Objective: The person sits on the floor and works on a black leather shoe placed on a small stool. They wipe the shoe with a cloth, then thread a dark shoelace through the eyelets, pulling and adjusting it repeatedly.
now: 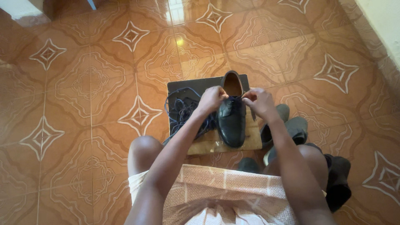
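Observation:
A black leather lace-up shoe (231,121) stands on a dark and tan board (208,143) on the floor, toe pointing toward me. My left hand (211,99) pinches the dark shoelace at the left side of the shoe's throat. My right hand (259,102) grips the lace on the right side, close to the shoe's opening. A tangle of dark laces (183,112) lies on the board to the left of the shoe. My bare knees frame the board below.
Glossy orange patterned floor tiles (83,83) surround me. Grey-green footwear (291,127) sits to the right of the board, and a dark cloth (339,179) lies by my right knee. A pale wall (385,21) rises at the upper right.

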